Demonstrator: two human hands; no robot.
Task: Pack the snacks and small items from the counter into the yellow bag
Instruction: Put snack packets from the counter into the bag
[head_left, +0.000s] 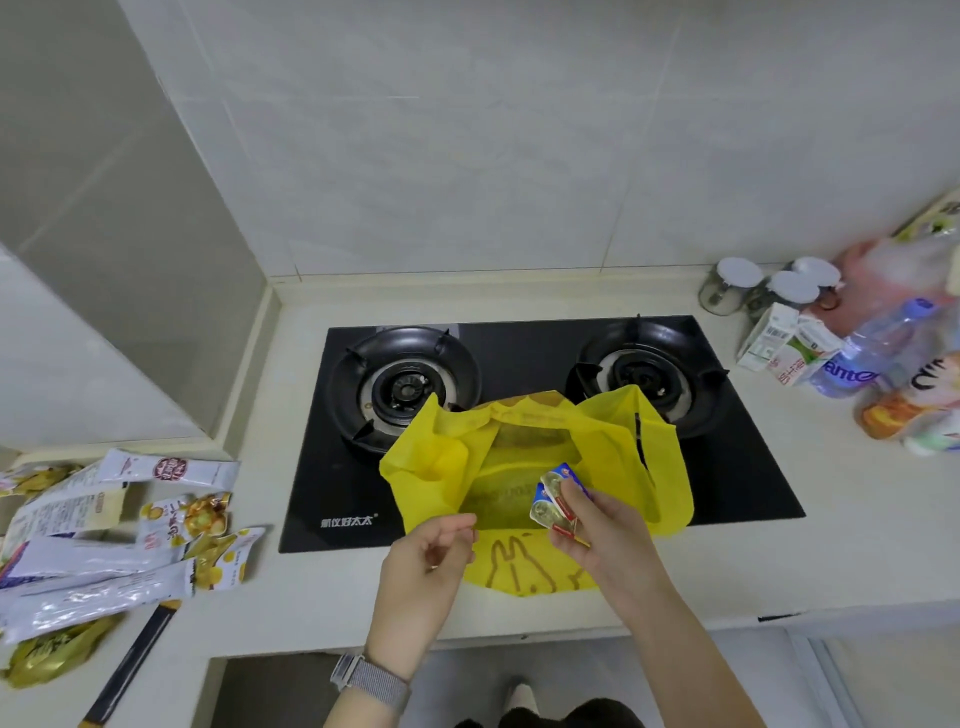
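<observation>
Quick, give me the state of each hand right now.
Left hand: pinches the near edge of the yellow bag, holding its mouth open.
Right hand: grips small snack packets over the bag's opening.

Our count across the counter (779, 545)

We see one yellow bag (519, 467), two burners (405, 387), three white-lidded jars (737, 283), two cartons (769, 338).

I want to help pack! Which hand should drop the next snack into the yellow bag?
The right hand. It already holds small packets right over the yellow bag's open mouth, while the left hand pinches the bag's near edge.
</observation>
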